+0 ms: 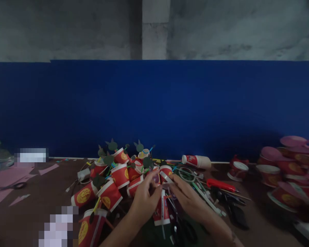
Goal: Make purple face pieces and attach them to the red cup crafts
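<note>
Both hands meet over the middle of the brown table. My left hand point(147, 195) is closed, thumb and fingers curled together near a small pale strip point(166, 177). My right hand point(186, 197) has its fingers pressed together against the strip's right side. Just beyond the hands is a red paper cup point(166, 169). Below them a cut red cup piece point(161, 211) lies by black-handled scissors point(189, 231). A pile of red cups point(119, 175) with yellow emblems, straws and dark green animal-shaped cutouts lies to the left.
Stacked cups point(197, 161) lie behind; a red cutter point(221, 185), a black tool point(234, 212) and straws sit right. Cups with pink discs point(290, 171) crowd the far right. Pink sheets point(10, 176) and scissors point(18, 185) lie left. A blue wall panel point(154, 106) stands behind.
</note>
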`<control>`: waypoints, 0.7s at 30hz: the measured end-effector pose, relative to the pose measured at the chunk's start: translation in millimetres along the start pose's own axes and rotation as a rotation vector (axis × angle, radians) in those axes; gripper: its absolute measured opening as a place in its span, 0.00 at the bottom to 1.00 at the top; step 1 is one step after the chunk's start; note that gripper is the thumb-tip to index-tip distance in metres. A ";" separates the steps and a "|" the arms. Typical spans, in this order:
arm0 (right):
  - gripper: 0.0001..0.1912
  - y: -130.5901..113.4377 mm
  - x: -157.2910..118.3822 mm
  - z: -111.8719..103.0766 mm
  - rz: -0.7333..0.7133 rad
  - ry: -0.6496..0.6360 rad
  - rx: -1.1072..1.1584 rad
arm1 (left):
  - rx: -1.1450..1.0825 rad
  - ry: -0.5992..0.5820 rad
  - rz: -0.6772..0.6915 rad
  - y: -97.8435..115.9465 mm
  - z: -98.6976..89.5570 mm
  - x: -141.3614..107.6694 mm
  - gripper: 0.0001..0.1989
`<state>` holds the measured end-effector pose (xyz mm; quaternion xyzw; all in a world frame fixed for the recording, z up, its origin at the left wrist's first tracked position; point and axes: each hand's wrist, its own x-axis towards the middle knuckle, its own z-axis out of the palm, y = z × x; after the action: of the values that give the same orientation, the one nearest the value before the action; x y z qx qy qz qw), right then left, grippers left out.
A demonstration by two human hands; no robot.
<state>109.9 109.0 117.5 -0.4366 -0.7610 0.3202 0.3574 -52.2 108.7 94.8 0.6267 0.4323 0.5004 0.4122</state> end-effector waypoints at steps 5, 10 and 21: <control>0.11 0.7 -2.1 0.8 -0.055 -0.001 -0.053 | 0.146 -0.006 0.078 -8.4 1.6 -2.4 0.23; 0.12 -1.9 -3.4 1.2 -0.047 0.013 -0.120 | 0.196 -0.016 0.127 -9.1 3.3 -4.1 0.21; 0.16 -6.5 -1.9 3.3 -0.065 0.054 -0.252 | -0.157 0.051 -0.094 6.4 -1.9 2.1 0.11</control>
<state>105.0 104.0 120.4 -0.4617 -0.7990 0.1987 0.3302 -52.9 109.0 101.7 0.5587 0.4308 0.5287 0.4720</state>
